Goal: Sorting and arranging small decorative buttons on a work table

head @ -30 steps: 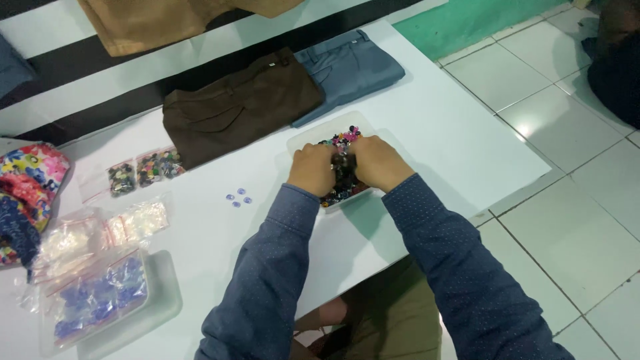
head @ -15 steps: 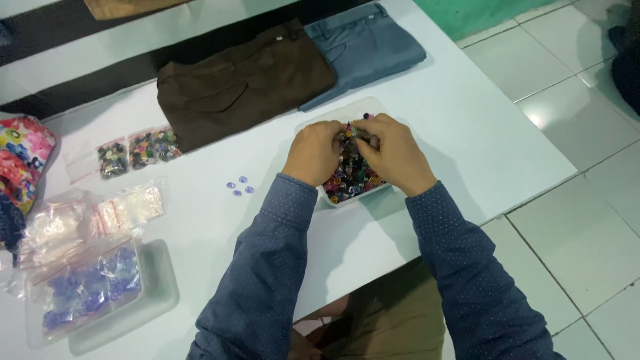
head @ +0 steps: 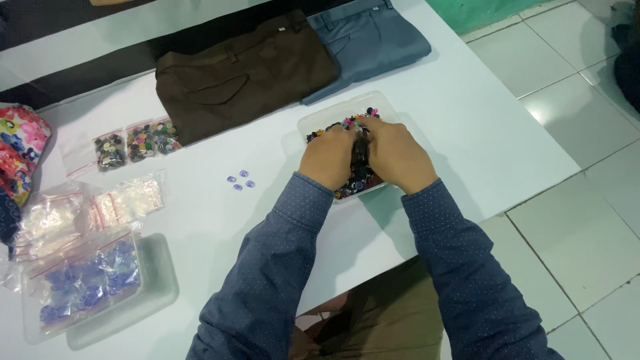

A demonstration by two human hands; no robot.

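Spanning the scene, a white surface point(head: 200, 213) carries folded brown trousers point(head: 247, 73) and blue trousers point(head: 367, 40) at the far edge. Near centre right sits a clear tray point(head: 333, 119) of mixed coloured buttons point(head: 357, 180). Left hand point(head: 327, 159) and right hand point(head: 395, 155) rest in the tray, knuckles together; whether the fingers grip buttons cannot be told. Four pale-blue buttons point(head: 240, 181) lie left of the tray.

White bench point(head: 467, 133), folded brown trousers point(head: 247, 73), blue trousers point(head: 370, 40), clear tray of mixed buttons point(head: 317, 123), bagged buttons point(head: 137, 141), four loose lilac buttons point(head: 241, 180), lidded box point(head: 157, 293)
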